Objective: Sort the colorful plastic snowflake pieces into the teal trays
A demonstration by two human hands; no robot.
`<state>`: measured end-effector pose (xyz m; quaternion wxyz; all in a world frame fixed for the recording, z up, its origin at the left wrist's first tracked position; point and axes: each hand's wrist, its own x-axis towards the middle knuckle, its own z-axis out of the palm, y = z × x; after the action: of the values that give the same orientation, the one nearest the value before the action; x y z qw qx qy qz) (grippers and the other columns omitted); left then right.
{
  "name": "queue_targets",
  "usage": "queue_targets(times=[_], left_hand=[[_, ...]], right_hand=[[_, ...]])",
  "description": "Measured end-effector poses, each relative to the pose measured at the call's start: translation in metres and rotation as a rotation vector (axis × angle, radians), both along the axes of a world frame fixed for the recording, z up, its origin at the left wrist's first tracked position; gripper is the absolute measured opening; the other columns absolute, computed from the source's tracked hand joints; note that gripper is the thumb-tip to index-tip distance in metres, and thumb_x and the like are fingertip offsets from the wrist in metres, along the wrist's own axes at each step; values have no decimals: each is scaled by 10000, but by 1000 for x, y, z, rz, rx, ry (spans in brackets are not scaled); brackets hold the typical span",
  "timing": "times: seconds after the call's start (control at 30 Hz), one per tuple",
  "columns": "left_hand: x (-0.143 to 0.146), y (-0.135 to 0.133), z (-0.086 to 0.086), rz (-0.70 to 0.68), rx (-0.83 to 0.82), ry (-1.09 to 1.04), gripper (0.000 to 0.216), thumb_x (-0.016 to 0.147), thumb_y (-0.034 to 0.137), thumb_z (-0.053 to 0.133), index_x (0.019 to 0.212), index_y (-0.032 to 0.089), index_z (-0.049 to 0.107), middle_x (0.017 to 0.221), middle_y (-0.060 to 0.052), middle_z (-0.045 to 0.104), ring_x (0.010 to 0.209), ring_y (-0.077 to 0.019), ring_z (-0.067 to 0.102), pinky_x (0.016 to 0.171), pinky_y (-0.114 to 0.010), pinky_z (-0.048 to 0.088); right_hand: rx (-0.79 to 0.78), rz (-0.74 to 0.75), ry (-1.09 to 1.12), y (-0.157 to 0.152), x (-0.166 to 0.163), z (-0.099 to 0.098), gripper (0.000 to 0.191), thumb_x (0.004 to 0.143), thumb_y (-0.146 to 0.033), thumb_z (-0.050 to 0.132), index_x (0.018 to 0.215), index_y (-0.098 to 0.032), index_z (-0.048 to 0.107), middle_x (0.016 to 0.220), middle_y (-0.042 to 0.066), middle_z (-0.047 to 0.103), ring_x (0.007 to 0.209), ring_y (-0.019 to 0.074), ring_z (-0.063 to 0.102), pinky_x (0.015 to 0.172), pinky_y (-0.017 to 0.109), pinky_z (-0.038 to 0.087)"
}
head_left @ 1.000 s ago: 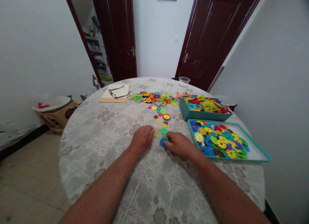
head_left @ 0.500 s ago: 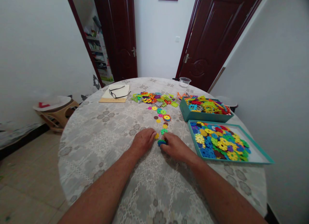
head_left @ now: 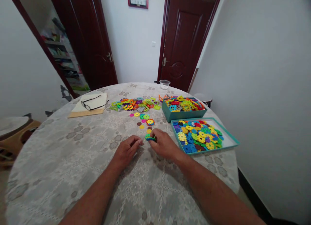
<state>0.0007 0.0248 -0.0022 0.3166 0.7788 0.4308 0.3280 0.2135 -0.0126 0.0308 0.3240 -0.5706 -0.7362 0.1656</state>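
Note:
My right hand (head_left: pixel 162 142) pinches a blue toothed plastic disc (head_left: pixel 151 139) on edge, just in front of a green disc (head_left: pixel 147 135) on the tablecloth. To its left, my left hand (head_left: pixel 128 150) rests on the cloth with curled fingers; whatever they may hold is hidden. Beyond my hands, small discs run away in a loose line: a yellow disc (head_left: pixel 142 127), a brown disc (head_left: pixel 139 123), a pink disc (head_left: pixel 143 120) and an orange-rimmed yellow disc (head_left: pixel 150 122).
On the right stand a teal box (head_left: pixel 186 116) of plastic pieces and a shallow teal tray (head_left: pixel 229 141) of flower-shaped discs. A heap of pieces (head_left: pixel 133 104) lies farther back. Glasses (head_left: pixel 89 106) lie on a notepad (head_left: pixel 100 98) at the left; a clear bowl (head_left: pixel 164 84) is behind.
The view has swung right, so the table's things sit farther left. The yellow disc at my left fingertips is out of sight. My right hand still holds the blue disc, now closer to the green one.

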Motion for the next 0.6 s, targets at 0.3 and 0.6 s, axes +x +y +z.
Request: queue_targets(times=[0.3,0.6], left_hand=[[2,-5,-4,60,13,52,246,956,392,526,884,211,677,805,4,697,759,-174,634,726,-286,464],[2,-2,-12,81,-10,47,203,939,361,546,913,209,677,796,7,687,751,-170,623,717,-276,442]], right_hand=[[-136,-659,-620,-7,132,36,246,904,-140,534,1113,-178,658,1068,184,670,965,319,661,814,401,453],[136,-238,-458,9,49,-1,187,985,-221,517,1100,-158,650,1108,149,656,1084,264,595,980,358,439]])
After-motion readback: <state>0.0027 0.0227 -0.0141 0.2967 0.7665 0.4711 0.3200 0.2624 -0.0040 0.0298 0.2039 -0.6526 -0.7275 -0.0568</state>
